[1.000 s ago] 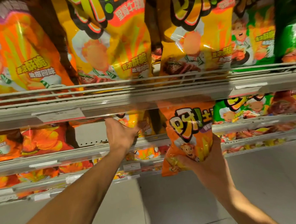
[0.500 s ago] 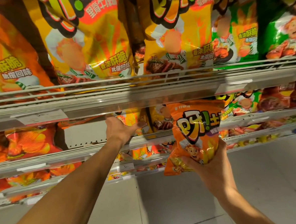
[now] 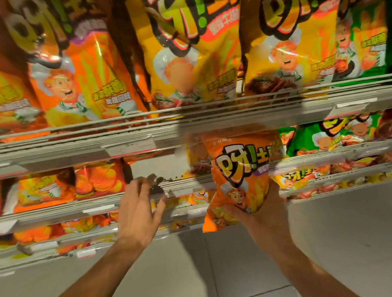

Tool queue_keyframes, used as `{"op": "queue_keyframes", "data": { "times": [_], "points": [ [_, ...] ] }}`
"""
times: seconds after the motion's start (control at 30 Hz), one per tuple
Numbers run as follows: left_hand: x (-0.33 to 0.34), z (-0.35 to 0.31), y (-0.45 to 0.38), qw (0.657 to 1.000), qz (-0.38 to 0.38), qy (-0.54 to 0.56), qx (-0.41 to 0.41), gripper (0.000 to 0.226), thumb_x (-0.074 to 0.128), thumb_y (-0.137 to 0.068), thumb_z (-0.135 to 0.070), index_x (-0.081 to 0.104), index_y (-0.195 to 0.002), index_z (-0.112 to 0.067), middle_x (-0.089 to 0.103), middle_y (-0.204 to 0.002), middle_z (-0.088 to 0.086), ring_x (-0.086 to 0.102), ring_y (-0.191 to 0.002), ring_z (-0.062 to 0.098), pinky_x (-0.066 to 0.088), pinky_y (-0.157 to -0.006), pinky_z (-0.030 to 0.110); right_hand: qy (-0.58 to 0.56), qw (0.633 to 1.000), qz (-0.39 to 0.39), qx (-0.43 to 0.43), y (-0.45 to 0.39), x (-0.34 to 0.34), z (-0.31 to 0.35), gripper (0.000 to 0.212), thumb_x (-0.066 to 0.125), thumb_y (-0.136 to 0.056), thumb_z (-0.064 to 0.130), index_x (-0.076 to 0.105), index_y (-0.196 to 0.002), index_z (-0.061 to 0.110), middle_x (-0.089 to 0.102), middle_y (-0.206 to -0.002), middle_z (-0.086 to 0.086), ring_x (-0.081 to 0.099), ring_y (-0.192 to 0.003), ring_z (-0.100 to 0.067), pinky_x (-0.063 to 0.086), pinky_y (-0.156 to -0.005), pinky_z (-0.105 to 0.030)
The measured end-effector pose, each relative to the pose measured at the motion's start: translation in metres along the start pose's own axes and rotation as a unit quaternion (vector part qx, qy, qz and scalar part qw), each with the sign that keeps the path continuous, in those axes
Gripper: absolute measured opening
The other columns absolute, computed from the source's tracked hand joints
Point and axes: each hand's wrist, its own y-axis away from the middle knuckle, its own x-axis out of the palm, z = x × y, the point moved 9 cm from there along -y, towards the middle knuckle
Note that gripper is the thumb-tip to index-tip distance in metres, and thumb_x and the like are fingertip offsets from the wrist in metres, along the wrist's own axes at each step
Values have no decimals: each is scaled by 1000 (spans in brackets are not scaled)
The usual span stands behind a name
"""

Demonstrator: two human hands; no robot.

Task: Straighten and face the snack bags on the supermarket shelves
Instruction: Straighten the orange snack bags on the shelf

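Head view, landmark: grey metal second-shelf rail [image 3: 192, 183].
Item: glossy orange plastic snack bag with cartoon chef print [image 3: 240, 180], upright, front outward, long axis vertical, overlapping the rail's front.
Right hand [image 3: 260, 211]: curled under the bag's lower end, gripping it, below the rail.
Left hand [image 3: 138, 209]: fingers spread, holding nothing, just in front of the rail, left of the bag.
Slot: bare shelf gap [image 3: 155, 167] behind the rail, up-left of the bag.
Judgement: right hand carries the placing; left hand is nearer the gap.
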Motion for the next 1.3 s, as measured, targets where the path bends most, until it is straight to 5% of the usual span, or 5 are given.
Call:
{"op": "queue_keyframes", "data": {
  "times": [0.13, 0.3, 0.6, 1.07, 1.3],
  "points": [
    [-5, 42, 19, 993, 47, -107, -1, 54, 67, -88, -29, 54, -133, -2, 50, -126, 17, 49, -112, 36, 46, -95, 48, -11, 998, 56, -7, 9, 62, 22, 98, 98, -54, 44, 44, -134, 27, 61, -126, 4, 60, -118, -23, 50, -98, -52],
    [14, 70, 24, 972, 129, -198, 14, 85, 54, -92, -49, 16, -157, -9, 27, -154, 18, 28, -139, 36, 24, -118, 45, 12, 995, 74, -59, 1, 138, 69, 104, 93, -58, 53, 38, -140, 21, 53, -137, -1, 51, -129, -28, 42, -105, -54],
    [27, 74, 24, 975, 137, -175, -13, 95, 51, -91, -52, -2, -156, -9, 5, -161, 12, 1, -149, 35, 3, -124, 45, 136, 989, 20, -60, -52, 198, 91, 127, 86, -62, 63, 17, -158, 18, 29, -164, -9, 27, -151, -34, 24, -119, -59],
    [29, 75, 23, 986, 118, -120, -20, 94, 55, -91, -51, -1, -156, -14, 1, -163, 5, -1, -150, 31, 4, -123, 41, 185, 977, 92, -52, -51, 233, 71, 108, 86, -67, 59, 28, -145, 13, 46, -143, -13, 50, -130, -36, 47, -103, -49],
    [15, 73, 22, 991, 105, -77, -24, 88, 61, -89, -45, 12, -156, -15, 14, -156, 6, 14, -146, 27, 20, -122, 37, 187, 973, 113, -76, -40, 214, 75, 108, 81, -77, 53, 18, -154, 11, 39, -147, -15, 41, -136, -35, 41, -108, -45]
  ]
}}
